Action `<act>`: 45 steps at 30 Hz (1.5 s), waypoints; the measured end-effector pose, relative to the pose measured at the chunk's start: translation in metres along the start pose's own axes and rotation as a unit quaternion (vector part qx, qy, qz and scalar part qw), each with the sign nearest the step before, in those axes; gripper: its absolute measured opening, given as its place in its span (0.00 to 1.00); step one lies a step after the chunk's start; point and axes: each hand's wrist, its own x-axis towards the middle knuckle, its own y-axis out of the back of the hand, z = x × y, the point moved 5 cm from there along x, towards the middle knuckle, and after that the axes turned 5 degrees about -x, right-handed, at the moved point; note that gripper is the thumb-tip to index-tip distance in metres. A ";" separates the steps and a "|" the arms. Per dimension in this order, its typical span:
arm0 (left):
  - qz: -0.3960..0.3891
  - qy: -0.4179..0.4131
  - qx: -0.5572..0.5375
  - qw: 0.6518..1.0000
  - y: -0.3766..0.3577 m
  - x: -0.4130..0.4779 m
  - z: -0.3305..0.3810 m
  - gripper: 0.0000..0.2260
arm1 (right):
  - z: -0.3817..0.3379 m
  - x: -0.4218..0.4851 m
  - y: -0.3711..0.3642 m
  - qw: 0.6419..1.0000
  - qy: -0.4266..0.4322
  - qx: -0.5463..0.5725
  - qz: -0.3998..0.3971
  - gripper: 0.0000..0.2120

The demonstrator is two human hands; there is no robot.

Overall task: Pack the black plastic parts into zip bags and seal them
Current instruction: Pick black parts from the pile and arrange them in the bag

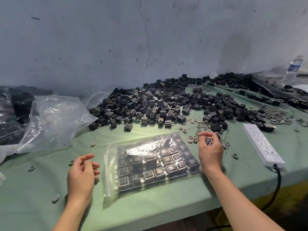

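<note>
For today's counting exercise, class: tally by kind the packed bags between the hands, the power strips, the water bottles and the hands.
Packed bag: 1
Power strip: 1
Water bottle: 1
Hands: 2, the left hand and the right hand, which pinches a black part
Total: 5

zip bag (150, 164) flat, filled with rows | black parts (150, 104) heaped behind

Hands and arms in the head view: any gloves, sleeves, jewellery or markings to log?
Nothing worn. The left hand and right hand are bare, without gloves, rings or a watch. Both forearms are bare up to the frame edge; no sleeve shows. No markings are visible.
</note>
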 end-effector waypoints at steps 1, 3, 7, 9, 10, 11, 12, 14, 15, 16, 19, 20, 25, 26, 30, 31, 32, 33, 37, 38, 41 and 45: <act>-0.005 -0.010 0.011 1.000 -0.002 -0.001 0.002 0.13 | -0.001 -0.001 0.001 1.000 0.001 0.011 0.005 0.07; -0.013 -0.026 0.026 0.999 -0.006 -0.002 0.004 0.14 | -0.003 -0.001 0.005 0.999 0.000 0.028 0.017 0.08; 0.050 -0.088 0.044 0.994 0.000 -0.014 0.024 0.10 | -0.012 -0.004 0.016 0.996 -0.015 0.073 0.039 0.09; 0.070 -0.168 0.060 0.982 0.000 -0.034 0.049 0.09 | -0.026 -0.011 0.018 0.992 -0.016 0.127 0.022 0.09; 0.039 -0.197 0.044 0.979 -0.010 -0.047 0.063 0.09 | -0.036 -0.016 0.016 0.986 -0.022 0.167 0.001 0.10; -0.025 -0.211 0.014 0.977 -0.025 -0.060 0.074 0.09 | -0.049 -0.024 0.012 0.977 -0.030 0.209 -0.027 0.09; -0.104 -0.210 -0.010 0.972 -0.043 -0.074 0.083 0.08 | -0.062 -0.035 0.004 0.965 -0.041 0.250 -0.065 0.09; -0.228 -0.198 -0.012 0.953 -0.079 -0.100 0.098 0.08 | -0.090 -0.062 -0.016 0.937 -0.056 0.309 -0.152 0.10; -0.263 -0.198 -0.002 0.944 -0.093 -0.111 0.104 0.09 | -0.102 -0.076 -0.026 0.923 -0.059 0.327 -0.194 0.10; -0.287 -0.197 0.000 0.937 -0.103 -0.119 0.109 0.09 | -0.113 -0.088 -0.036 0.910 -0.062 0.341 -0.229 0.09; -0.311 -0.167 -0.028 0.935 -0.115 -0.127 0.116 0.10 | -0.131 -0.110 -0.051 0.874 -0.102 0.389 -0.272 0.07; -0.317 -0.135 -0.056 0.937 -0.114 -0.126 0.116 0.11 | -0.133 -0.111 -0.052 0.870 -0.116 0.398 -0.268 0.08; -0.363 0.004 -0.138 0.922 -0.106 -0.123 0.107 0.07 | -0.129 -0.112 -0.053 0.883 -0.124 0.377 -0.251 0.10; -0.360 0.010 -0.134 0.923 -0.104 -0.124 0.106 0.04 | -0.129 -0.113 -0.053 0.886 -0.124 0.372 -0.249 0.10; -0.304 0.026 -0.160 0.939 -0.095 -0.118 0.102 0.11 | -0.129 -0.112 -0.054 0.901 -0.108 0.347 -0.237 0.12; -0.315 0.036 -0.173 0.932 -0.095 -0.118 0.102 0.13 | -0.128 -0.113 -0.054 0.904 -0.105 0.342 -0.235 0.12; -0.336 0.044 -0.176 0.924 -0.096 -0.119 0.101 0.15 | -0.127 -0.114 -0.054 0.905 -0.103 0.339 -0.235 0.12; -0.354 0.048 -0.174 0.918 -0.096 -0.120 0.100 0.15 | -0.126 -0.116 -0.055 0.906 -0.102 0.336 -0.235 0.11; -0.346 0.052 -0.184 0.919 -0.088 -0.118 0.096 0.12 | -0.122 -0.115 -0.056 0.910 -0.112 0.336 -0.216 0.11; -0.321 0.034 -0.174 0.930 -0.080 -0.111 0.094 0.13 | -0.121 -0.111 -0.056 0.916 -0.109 0.327 -0.205 0.10; -0.163 -0.019 -0.112 0.980 -0.037 -0.075 0.083 0.14 | -0.110 -0.092 -0.046 0.941 -0.076 0.283 -0.171 0.05; -0.003 -0.019 -0.044 0.999 0.017 -0.039 0.050 0.10 | -0.077 -0.058 -0.021 0.984 0.012 0.150 -0.094 0.04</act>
